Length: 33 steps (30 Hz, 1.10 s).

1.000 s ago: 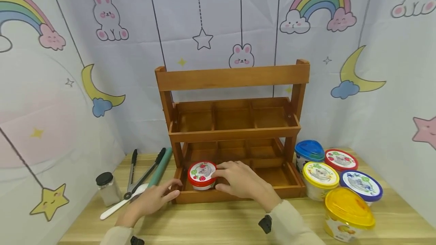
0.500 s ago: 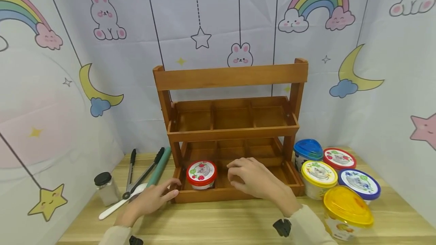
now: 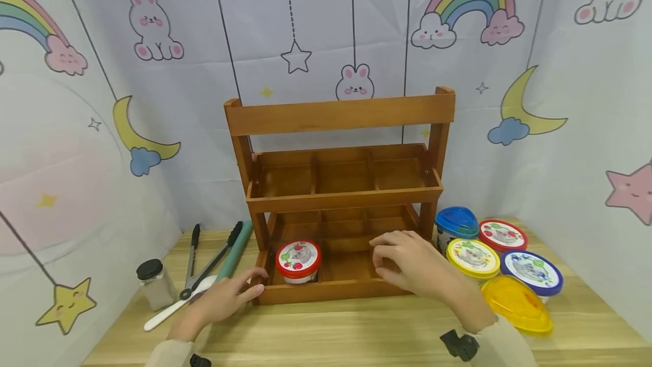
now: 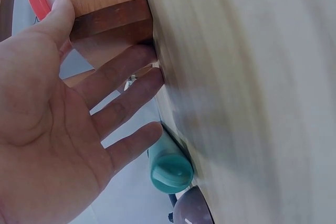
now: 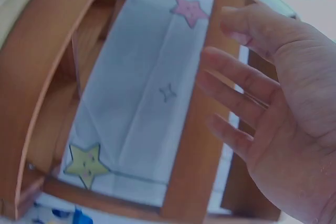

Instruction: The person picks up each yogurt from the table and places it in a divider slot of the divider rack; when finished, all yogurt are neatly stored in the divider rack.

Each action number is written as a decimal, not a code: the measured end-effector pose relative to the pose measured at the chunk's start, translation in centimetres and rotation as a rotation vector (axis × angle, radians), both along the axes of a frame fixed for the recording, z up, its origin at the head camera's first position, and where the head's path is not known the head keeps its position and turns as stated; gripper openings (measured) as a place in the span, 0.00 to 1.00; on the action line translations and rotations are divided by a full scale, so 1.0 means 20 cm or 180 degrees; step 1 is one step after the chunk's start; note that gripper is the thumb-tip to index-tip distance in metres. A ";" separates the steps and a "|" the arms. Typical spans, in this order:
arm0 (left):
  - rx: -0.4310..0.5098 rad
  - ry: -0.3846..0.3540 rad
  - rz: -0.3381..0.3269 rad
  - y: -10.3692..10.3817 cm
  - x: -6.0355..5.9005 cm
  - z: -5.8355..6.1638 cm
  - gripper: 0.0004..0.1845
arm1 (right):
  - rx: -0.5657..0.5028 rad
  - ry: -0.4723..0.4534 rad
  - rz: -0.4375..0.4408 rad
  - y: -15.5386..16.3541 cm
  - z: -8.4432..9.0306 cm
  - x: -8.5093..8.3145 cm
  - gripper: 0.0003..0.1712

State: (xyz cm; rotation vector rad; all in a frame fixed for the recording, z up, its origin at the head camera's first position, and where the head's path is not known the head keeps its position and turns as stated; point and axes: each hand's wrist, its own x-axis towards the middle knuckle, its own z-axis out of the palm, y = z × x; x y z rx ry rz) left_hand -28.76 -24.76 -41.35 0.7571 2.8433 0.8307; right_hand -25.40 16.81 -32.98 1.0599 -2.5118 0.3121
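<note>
Your right hand (image 3: 415, 262) has let go of the red-topped tub (image 3: 297, 259) and moved away to the right, while the tub stays put. It sits upright in the front left space of the low shelf on the wooden rack (image 3: 338, 115). Your right hand holds nothing now. Its fingers are a bit bent and loose, with gaps between them, and it is in front of the right end of the low shelf. Your left hand (image 3: 224, 299) has stayed by the rack's front left corner. Its fingers are nearly straight and spread around that corner, and your wrist view shows the thumb by the front board.

Over on the right side of the table (image 3: 305, 330), you have a blue-topped tub (image 3: 457, 222), another red-lidded tub (image 3: 502, 235), a flat yellow-lidded tub (image 3: 474, 256), a dark blue-lidded tub (image 3: 532, 272) and a tub with a tall yellow lid (image 3: 517, 302). On your left are a small jar (image 3: 157, 287), tongs (image 3: 191, 265), a white spoon (image 3: 165, 315) and a green roll (image 3: 236, 251).
</note>
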 end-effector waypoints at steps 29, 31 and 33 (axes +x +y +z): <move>0.0009 0.0055 -0.0010 0.00 0.01 0.00 0.19 | 0.0240 -0.0626 -0.0493 0.57 0.17 0.17 0.24; 0.0012 0.0066 -0.0003 0.00 0.01 0.00 0.19 | 0.0230 -0.0702 -0.0443 0.60 0.16 0.17 0.24; 0.0017 0.0078 0.0007 0.00 0.01 0.00 0.19 | 0.0210 -0.0785 -0.0362 0.64 0.15 0.17 0.24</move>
